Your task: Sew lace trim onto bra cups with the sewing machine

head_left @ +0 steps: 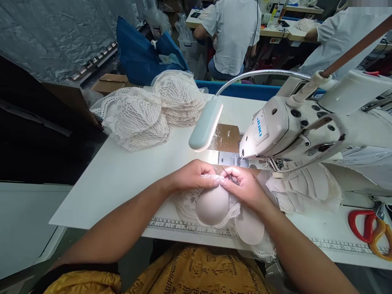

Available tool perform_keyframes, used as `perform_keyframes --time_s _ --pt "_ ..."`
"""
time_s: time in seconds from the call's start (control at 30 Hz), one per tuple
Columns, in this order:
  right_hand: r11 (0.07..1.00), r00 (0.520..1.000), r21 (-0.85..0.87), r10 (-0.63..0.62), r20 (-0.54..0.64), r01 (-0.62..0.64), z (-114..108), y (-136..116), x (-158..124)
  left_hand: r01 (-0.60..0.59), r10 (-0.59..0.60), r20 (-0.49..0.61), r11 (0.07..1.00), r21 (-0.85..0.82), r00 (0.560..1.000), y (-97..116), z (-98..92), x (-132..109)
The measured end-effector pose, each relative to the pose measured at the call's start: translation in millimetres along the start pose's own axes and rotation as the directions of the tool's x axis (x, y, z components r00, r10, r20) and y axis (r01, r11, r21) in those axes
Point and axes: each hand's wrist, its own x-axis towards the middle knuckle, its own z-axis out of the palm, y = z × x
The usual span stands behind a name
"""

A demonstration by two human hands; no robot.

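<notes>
A pale pink bra (212, 206) with white lace edging lies at the front of the sewing table, its moulded cups facing me. My left hand (197, 174) pinches the upper lace edge of one cup between thumb and fingers. Close beside it, my right hand (240, 183) pinches the same edge, thumb tip almost touching the left thumb. A thin dark metal tool (232, 177), perhaps thread snips, rests within the right fingers; its exact kind is partly hidden. Just beyond both hands stands the white JUKI sewing machine (260, 128), its needle area partly covered.
Stacks of white lace cups (134, 114) stand at the back left. A lamp (206, 124) on a bendy neck hangs over the table. Cut fabric pieces (303, 185) lie right, near scissors (370, 232). A printed ruler (183, 226) runs along the front edge. Two people sit beyond.
</notes>
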Motion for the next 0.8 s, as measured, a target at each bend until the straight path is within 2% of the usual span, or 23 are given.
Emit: perform_keyframes --time_s 0.13,0.3,0.5,0.67,0.8 --pt "1.0 0.996 0.004 -0.002 -0.086 0.003 -3.6 3.3 -0.5 0.008 -0.009 0.029 1.0 0.027 1.0 3.0 3.3 0.8" --pt "0.986 0.998 0.163 0.03 0.056 -0.039 -16.5 13.7 -1.8 0.013 -0.009 0.072 0.999 -0.048 0.997 3.7 1.4 -0.8" --pt "0.994 0.987 0.102 0.032 0.156 -0.049 -20.6 11.6 -2.2 0.02 -0.011 0.072 0.992 -0.128 0.997 1.1 1.4 -0.4" --pt "0.994 0.99 0.096 0.043 0.138 -0.057 -11.6 9.2 0.7 0.037 -0.035 0.04 0.998 -0.053 0.999 2.4 3.2 0.6" --pt "0.997 0.996 0.058 0.055 0.076 -0.059 -14.4 7.3 0.4 0.012 -0.008 0.049 0.995 -0.096 0.999 1.1 3.1 0.3"
